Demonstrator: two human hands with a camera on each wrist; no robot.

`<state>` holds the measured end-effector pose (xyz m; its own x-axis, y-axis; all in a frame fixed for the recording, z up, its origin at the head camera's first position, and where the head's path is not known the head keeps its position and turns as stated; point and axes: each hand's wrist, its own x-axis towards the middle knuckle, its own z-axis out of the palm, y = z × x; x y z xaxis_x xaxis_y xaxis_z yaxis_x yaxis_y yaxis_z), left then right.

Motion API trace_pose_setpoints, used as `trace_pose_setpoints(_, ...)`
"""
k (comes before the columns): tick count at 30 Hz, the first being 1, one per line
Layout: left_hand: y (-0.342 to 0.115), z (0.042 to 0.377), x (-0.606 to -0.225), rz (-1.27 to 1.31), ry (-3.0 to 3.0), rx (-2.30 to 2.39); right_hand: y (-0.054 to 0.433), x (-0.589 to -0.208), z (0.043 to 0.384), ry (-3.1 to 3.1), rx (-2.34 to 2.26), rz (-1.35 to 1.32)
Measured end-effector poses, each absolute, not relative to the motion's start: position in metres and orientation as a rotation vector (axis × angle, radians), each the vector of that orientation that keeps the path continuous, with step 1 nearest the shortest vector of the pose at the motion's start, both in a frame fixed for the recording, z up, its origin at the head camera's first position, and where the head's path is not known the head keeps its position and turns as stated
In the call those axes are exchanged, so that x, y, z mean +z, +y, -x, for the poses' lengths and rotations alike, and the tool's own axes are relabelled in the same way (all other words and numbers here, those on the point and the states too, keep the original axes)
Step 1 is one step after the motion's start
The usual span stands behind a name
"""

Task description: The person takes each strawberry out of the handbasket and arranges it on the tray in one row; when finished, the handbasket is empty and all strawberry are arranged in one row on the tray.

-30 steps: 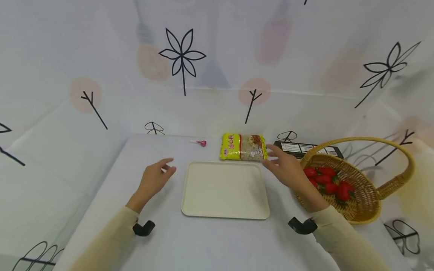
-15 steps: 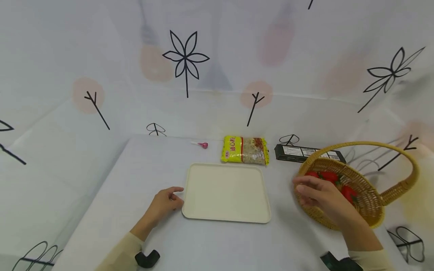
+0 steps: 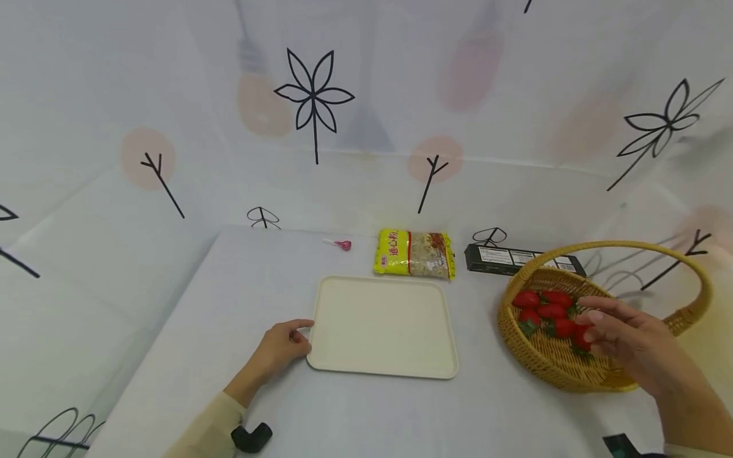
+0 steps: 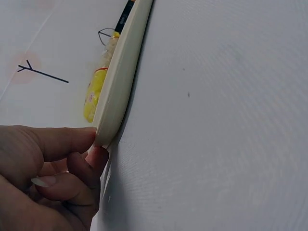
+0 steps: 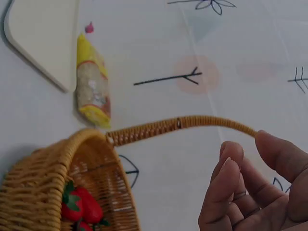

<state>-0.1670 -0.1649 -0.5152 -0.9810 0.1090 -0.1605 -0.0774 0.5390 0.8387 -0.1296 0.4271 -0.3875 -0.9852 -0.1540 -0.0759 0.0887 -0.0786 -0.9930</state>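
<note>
My left hand (image 3: 279,346) is at the left edge of a cream rectangular tray (image 3: 383,327) lying on the white table. In the left wrist view its fingertips pinch the tray's rim (image 4: 108,122). Over the right side of a wicker basket (image 3: 529,356), my right hand (image 3: 644,343) hovers with loosely bent fingers and nothing between them. Several red strawberries (image 3: 551,312) with green leaves lie in the basket. In the right wrist view the thumb overlaps the far end of the basket's arched handle (image 5: 149,131).
Behind the tray lies a yellow food packet (image 3: 415,254), with a small pink lollipop (image 3: 343,245) to its left. A long black box (image 3: 498,259) with white labels sits behind the basket. Patterned white cloth (image 3: 366,127) hangs at the back.
My left hand has come down and right to the tray's edge and taken hold of it. From beside the yellow packet, my right hand has moved right and toward me, over the basket.
</note>
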Motion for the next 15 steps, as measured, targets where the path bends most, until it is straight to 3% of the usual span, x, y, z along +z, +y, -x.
trace_pose_setpoints(6,-0.163,0.166,-0.517,0.004,2.57,1.435,0.454,-0.383,0.142,1.999,-2.221,0.14)
trace_pose_setpoints(15,-0.164,0.167,-0.521,0.003,2.581,1.431,0.459,-0.378,0.158,2.058,-2.172,-0.017)
